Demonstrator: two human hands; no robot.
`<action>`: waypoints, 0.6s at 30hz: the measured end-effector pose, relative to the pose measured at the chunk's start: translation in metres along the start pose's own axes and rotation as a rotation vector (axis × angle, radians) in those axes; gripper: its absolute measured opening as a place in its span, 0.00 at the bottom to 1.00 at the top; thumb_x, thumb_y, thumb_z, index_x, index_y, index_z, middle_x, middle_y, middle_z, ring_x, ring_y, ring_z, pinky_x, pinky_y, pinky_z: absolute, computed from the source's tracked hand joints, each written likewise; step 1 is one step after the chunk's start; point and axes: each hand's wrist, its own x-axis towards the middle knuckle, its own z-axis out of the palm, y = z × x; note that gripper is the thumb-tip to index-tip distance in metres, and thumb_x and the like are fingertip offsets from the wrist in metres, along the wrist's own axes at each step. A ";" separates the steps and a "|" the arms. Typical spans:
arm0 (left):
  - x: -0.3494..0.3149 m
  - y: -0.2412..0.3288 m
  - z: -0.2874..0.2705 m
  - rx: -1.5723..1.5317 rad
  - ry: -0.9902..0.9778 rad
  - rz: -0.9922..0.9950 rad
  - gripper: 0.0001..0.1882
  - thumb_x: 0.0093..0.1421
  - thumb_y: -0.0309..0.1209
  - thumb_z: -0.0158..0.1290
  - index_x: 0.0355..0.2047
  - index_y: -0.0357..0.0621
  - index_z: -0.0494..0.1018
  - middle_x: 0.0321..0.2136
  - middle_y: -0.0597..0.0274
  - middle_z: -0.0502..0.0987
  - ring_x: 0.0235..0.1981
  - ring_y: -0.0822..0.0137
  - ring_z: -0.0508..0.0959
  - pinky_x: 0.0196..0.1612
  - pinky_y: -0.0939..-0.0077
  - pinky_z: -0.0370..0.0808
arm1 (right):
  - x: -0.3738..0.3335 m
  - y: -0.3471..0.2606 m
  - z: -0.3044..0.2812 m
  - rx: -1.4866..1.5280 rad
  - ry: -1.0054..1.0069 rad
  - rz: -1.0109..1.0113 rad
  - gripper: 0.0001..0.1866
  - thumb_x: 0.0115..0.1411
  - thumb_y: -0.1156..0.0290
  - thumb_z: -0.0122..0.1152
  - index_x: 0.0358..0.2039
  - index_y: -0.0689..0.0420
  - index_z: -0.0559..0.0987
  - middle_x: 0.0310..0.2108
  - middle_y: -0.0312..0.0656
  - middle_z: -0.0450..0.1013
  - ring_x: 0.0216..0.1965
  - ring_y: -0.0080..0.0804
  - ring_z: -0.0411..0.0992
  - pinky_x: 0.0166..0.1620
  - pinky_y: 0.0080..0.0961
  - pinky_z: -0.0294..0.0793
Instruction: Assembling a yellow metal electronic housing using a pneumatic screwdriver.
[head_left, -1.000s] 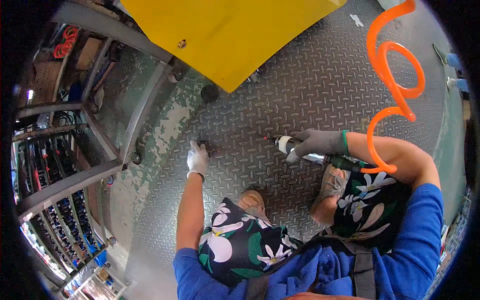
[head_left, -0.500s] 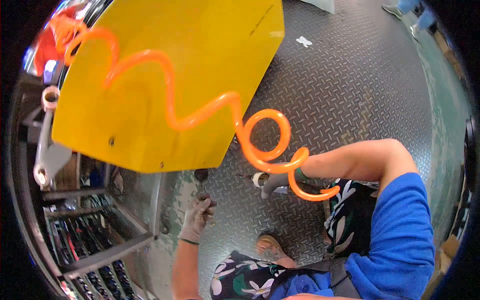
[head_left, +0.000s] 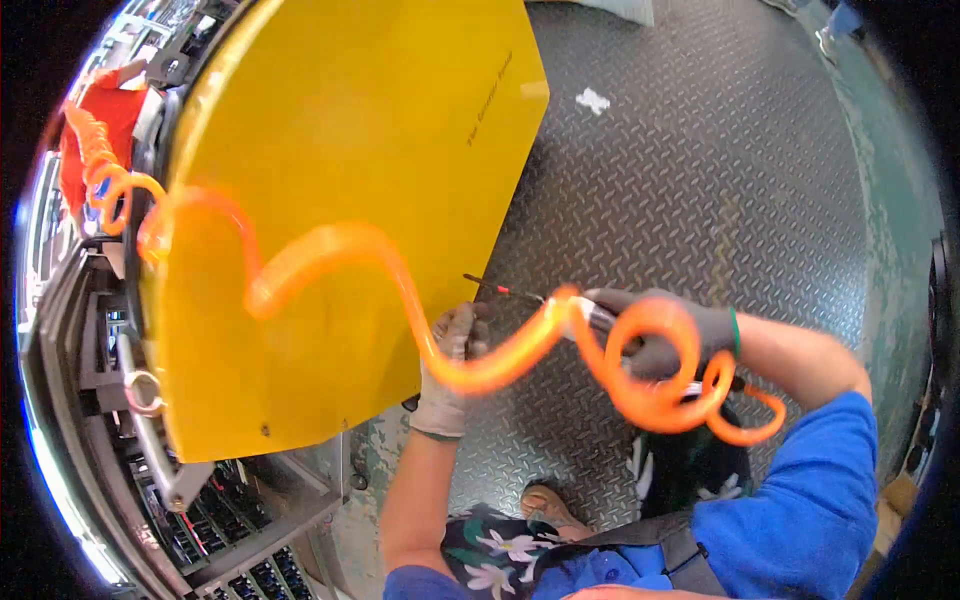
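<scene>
My right hand [head_left: 714,325], in a dark grey glove, grips what looks like an air screwdriver [head_left: 504,290]. Its thin dark bit with a red band points left, the tip at the edge of a large yellow panel [head_left: 350,120]. An orange coiled hose [head_left: 415,300] crosses in front of the panel and both hands, and its loops hide part of my right hand and the tool's body. My left hand [head_left: 440,405], in a pale glove, is at the panel's lower right edge with fingers curled together. Whatever they pinch, if anything, is hidden.
Under me is a dark tread-plate floor [head_left: 690,200] with a white scrap [head_left: 593,101] on it. At lower left a metal frame [head_left: 265,540] holds rows of dark parts. A grey lever [head_left: 152,440] stands by the panel's left corner. Someone's legs [head_left: 835,30] show at the far right.
Both hands have risen toward the panel's right edge, the left one also moving right. The screwdriver has come up and right, its bit now level with the edge. The hose has swung along.
</scene>
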 end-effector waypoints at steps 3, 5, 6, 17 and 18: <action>0.005 0.060 0.056 -0.106 0.121 0.054 0.18 0.68 0.44 0.52 0.45 0.41 0.75 0.22 0.73 0.71 0.19 0.82 0.66 0.21 0.87 0.63 | -0.036 -0.066 -0.022 -0.347 0.159 0.095 0.51 0.47 0.49 0.72 0.66 0.55 0.58 0.30 0.54 0.77 0.33 0.57 0.78 0.38 0.43 0.78; 0.002 0.102 0.092 -0.251 0.058 0.114 0.18 0.70 0.42 0.50 0.45 0.38 0.73 0.20 0.72 0.69 0.17 0.80 0.64 0.19 0.86 0.61 | -0.054 -0.096 -0.039 -0.416 0.186 0.103 0.53 0.45 0.49 0.72 0.67 0.56 0.57 0.31 0.55 0.78 0.33 0.54 0.79 0.38 0.42 0.78; -0.003 0.123 0.106 -0.250 0.032 0.120 0.18 0.70 0.42 0.50 0.45 0.38 0.73 0.20 0.71 0.69 0.17 0.80 0.64 0.19 0.86 0.60 | -0.061 -0.108 -0.046 -0.427 0.198 0.111 0.53 0.45 0.49 0.72 0.67 0.57 0.57 0.31 0.55 0.78 0.33 0.53 0.79 0.38 0.42 0.78; -0.013 0.253 0.160 -0.199 -0.039 0.218 0.12 0.68 0.36 0.53 0.40 0.38 0.75 0.22 0.66 0.73 0.16 0.77 0.66 0.18 0.85 0.63 | -0.064 -0.166 -0.114 -0.552 0.252 -0.104 0.52 0.44 0.57 0.71 0.67 0.59 0.57 0.29 0.49 0.77 0.30 0.48 0.79 0.35 0.38 0.79; -0.011 0.262 0.159 -0.073 -0.027 0.207 0.12 0.68 0.35 0.53 0.40 0.38 0.75 0.22 0.66 0.73 0.16 0.78 0.66 0.18 0.85 0.62 | -0.061 -0.166 -0.119 -0.566 0.239 -0.076 0.52 0.45 0.57 0.71 0.67 0.59 0.57 0.29 0.49 0.77 0.30 0.49 0.79 0.35 0.39 0.79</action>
